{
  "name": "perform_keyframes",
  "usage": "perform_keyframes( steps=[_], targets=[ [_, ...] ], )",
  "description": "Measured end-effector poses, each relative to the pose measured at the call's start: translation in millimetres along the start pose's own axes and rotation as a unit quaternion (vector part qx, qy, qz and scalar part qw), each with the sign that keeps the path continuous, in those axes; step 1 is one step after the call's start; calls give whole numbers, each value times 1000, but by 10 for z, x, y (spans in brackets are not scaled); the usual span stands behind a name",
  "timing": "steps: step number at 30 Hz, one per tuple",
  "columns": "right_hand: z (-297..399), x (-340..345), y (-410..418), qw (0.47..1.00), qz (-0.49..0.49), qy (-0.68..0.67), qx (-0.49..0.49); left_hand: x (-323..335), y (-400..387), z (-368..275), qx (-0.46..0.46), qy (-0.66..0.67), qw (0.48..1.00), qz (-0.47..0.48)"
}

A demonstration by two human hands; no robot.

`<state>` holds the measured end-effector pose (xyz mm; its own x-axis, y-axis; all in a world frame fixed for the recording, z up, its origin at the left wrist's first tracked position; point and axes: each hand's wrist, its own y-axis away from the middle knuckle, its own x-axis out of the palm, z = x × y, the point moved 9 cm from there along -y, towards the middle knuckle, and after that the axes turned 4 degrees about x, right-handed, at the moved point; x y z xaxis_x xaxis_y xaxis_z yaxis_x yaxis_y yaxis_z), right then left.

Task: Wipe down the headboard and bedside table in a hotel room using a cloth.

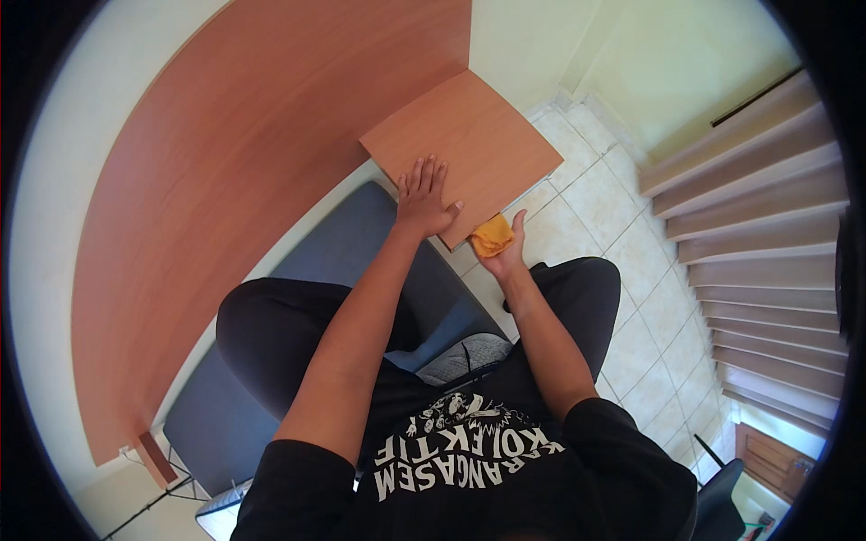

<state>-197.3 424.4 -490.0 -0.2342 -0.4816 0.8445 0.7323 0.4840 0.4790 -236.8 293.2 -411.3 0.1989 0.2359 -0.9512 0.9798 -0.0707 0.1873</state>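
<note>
My left hand [427, 203] rests palm down on the wood-grain top of a small bedside table [484, 138], fingers spread and nothing in its grasp. At the table's near right edge, my right hand [504, 253] holds a folded orange cloth [492, 237] against the side. The right thumb points outward, apart from the cloth. Part of the right fingers is hidden by the cloth and the tabletop edge.
A large wood-grain headboard panel [270, 122] covers the wall behind the table. Below it runs a blue-grey upholstered bed base [338, 230]. Pleated beige curtains [751, 257] hang at right above the tiled floor [636, 270]. A dark chair [720, 504] stands at lower right.
</note>
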Motion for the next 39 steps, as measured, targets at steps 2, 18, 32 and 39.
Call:
perform_keyframes(
  steps=[2,18,32,39],
  targets=[
    [-142,-4,88,999,7,27,25,0,5,38,-4,5,1000,-5],
    [-135,-202,179,980,5,191,62,9,7,-30,-4,29,1000,3],
    [-402,-145,184,883,19,469,-3,22,-23,-45,-9,37,999,21],
    [-331,-197,-45,734,-18,678,-7,-11,11,-17,-17,30,999,33]
  ],
)
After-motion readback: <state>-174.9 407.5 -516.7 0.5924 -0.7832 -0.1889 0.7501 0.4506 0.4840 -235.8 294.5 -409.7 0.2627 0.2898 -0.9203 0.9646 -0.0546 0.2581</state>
